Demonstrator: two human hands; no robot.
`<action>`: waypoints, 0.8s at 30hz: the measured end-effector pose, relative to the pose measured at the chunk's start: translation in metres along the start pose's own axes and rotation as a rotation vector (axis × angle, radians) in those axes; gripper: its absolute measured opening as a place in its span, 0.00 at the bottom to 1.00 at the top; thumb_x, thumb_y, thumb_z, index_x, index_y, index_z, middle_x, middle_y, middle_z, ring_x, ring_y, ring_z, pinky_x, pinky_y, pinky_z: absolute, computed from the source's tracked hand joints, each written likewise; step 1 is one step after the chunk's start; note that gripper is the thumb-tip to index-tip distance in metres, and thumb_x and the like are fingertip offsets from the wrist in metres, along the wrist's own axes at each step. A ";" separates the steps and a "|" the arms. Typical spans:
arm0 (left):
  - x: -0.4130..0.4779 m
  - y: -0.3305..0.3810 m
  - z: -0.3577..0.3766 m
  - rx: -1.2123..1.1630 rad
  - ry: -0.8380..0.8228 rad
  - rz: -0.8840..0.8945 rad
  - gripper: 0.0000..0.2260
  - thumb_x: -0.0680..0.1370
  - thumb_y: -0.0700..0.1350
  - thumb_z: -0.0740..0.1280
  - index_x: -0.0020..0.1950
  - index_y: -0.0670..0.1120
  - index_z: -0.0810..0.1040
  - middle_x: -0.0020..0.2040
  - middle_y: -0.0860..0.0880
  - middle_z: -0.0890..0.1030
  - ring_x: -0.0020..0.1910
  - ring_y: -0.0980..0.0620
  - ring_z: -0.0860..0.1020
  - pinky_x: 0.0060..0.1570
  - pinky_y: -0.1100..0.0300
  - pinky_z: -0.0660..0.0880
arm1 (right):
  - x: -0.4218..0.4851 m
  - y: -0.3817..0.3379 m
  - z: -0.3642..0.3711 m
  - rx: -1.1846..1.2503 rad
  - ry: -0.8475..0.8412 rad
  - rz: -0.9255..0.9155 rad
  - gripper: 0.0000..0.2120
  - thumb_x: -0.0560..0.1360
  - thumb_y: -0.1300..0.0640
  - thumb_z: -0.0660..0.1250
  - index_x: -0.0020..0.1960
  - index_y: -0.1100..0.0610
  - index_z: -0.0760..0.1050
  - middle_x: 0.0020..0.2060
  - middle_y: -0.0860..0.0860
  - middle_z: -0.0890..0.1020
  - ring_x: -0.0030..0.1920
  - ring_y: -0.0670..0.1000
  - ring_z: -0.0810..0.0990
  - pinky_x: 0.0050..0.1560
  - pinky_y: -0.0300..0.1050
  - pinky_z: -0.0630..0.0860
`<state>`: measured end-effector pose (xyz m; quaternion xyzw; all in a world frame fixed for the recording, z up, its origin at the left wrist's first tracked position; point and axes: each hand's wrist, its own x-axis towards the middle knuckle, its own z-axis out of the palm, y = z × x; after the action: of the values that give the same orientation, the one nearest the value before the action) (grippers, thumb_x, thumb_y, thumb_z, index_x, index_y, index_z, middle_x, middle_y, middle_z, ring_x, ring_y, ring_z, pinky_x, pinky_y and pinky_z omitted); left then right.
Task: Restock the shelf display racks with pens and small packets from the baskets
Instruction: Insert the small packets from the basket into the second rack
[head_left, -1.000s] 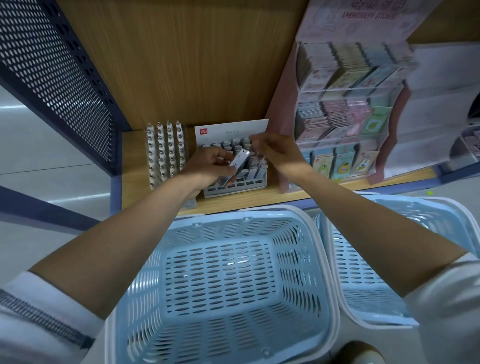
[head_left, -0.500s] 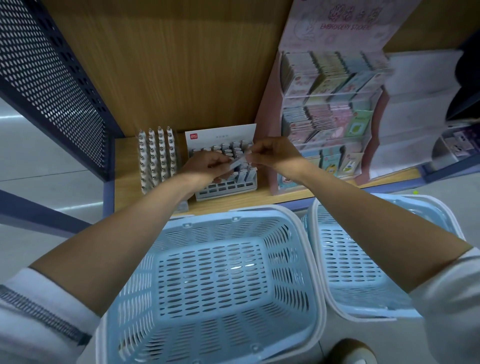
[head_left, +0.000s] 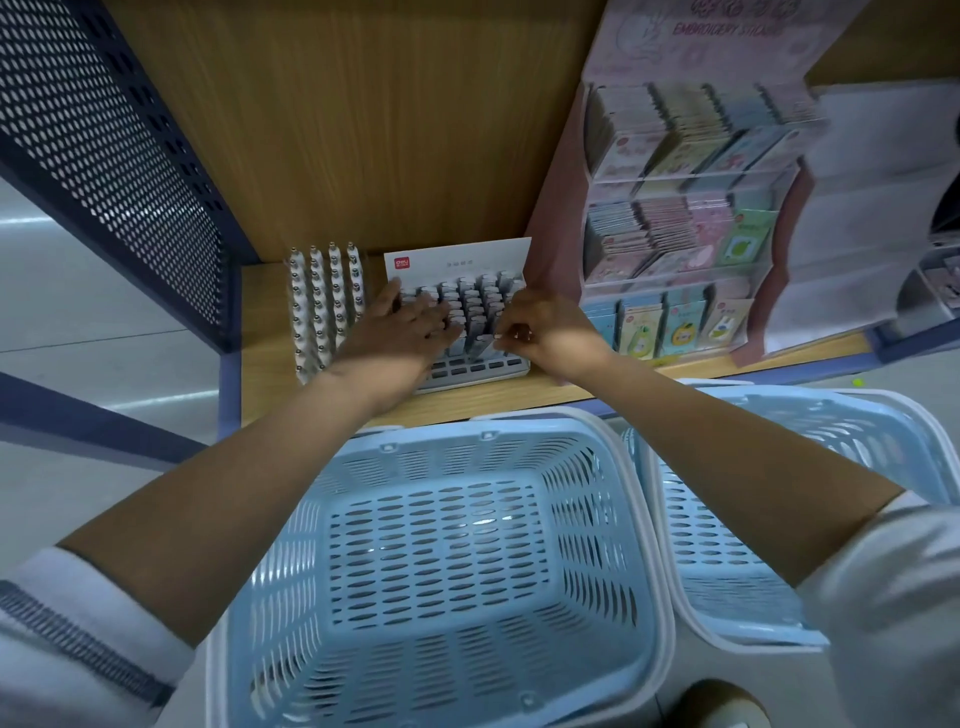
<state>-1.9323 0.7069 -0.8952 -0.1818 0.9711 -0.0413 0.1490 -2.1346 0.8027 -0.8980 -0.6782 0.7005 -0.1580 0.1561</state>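
Shelf: light wood board (head_left: 265, 312) with a blue front edge
Left end: pen rack (head_left: 324, 306), white pens upright in four rows
Middle: grey rack (head_left: 470, 369) just beside the pen rack, filled with small packets (head_left: 475, 304), with a white header card (head_left: 457, 265) at its back
Right: pink sticker display (head_left: 675, 218), tiers full of cards
Far right: white tiered stand (head_left: 872, 223), blurred

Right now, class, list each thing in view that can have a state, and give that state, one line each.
left hand: open, flat on the rack's packets
right hand: pinches a small packet
grey rack: partly filled, front slots empty
pen stand: full, pens upright
near basket: empty
right basket: nothing seen inside, partly hidden
sticker display: stocked
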 end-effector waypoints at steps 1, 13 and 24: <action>-0.001 -0.003 0.000 0.029 0.026 -0.010 0.23 0.84 0.50 0.52 0.79 0.50 0.53 0.80 0.47 0.52 0.79 0.45 0.49 0.75 0.42 0.40 | 0.001 -0.001 0.001 -0.017 0.000 -0.002 0.05 0.71 0.58 0.73 0.44 0.61 0.81 0.40 0.55 0.80 0.41 0.56 0.79 0.41 0.49 0.75; -0.014 -0.011 0.005 0.065 0.043 0.007 0.23 0.84 0.54 0.48 0.79 0.55 0.54 0.80 0.48 0.53 0.78 0.47 0.56 0.74 0.38 0.39 | 0.009 -0.007 0.006 -0.123 -0.016 0.015 0.07 0.74 0.56 0.70 0.45 0.61 0.80 0.42 0.56 0.80 0.39 0.59 0.79 0.39 0.52 0.76; -0.013 -0.012 0.004 0.098 0.034 0.022 0.23 0.84 0.55 0.47 0.79 0.55 0.53 0.80 0.49 0.53 0.78 0.47 0.57 0.74 0.39 0.41 | 0.022 -0.021 -0.004 -0.300 -0.145 0.021 0.07 0.77 0.57 0.65 0.47 0.61 0.77 0.47 0.55 0.78 0.48 0.57 0.78 0.43 0.47 0.70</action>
<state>-1.9150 0.7002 -0.8938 -0.1626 0.9723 -0.0903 0.1417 -2.1180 0.7798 -0.8850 -0.6962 0.7102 -0.0007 0.1048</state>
